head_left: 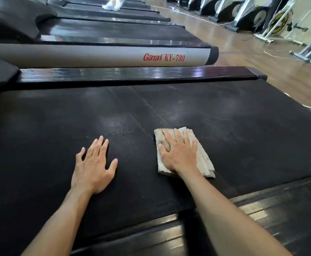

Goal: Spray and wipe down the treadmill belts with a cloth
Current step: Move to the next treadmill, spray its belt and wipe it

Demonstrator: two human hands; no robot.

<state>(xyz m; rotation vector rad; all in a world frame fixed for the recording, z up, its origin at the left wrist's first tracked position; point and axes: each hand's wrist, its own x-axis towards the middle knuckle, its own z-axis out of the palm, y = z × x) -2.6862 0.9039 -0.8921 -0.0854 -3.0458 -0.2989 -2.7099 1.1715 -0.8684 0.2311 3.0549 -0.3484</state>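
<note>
Treadmill belt [225,115]: black, textured, fills most of the view; a seam line runs diagonally across it; damp-looking sheen patches near the middle.

Side rails: glossy dark far rail [132,73] along the belt's upper edge; near rail [262,209] along the lower right, dark with pale reflections.

Neighbouring treadmill [95,54]: just beyond the far rail, grey side panel lettered "Ganas KY-730" in red; further treadmills in a row behind it.

Wooden floor [262,58]: brown, right of the treadmills; white cables trail across it.

Exercise machines [243,13]: a line of grey and black units along the upper right.

Cloth [204,159]: pale grey-beige, folded into a rough rectangle, lying flat on the belt right of centre.

Right hand [178,154]: fingers spread and straight, palm down, pressing on the cloth; grips nothing.

Left hand [93,165]: flat on the bare belt, fingers extended and slightly splayed, holding nothing, well apart from the cloth.

White shoes [112,5]: another person's feet on a distant treadmill, top edge.
</note>
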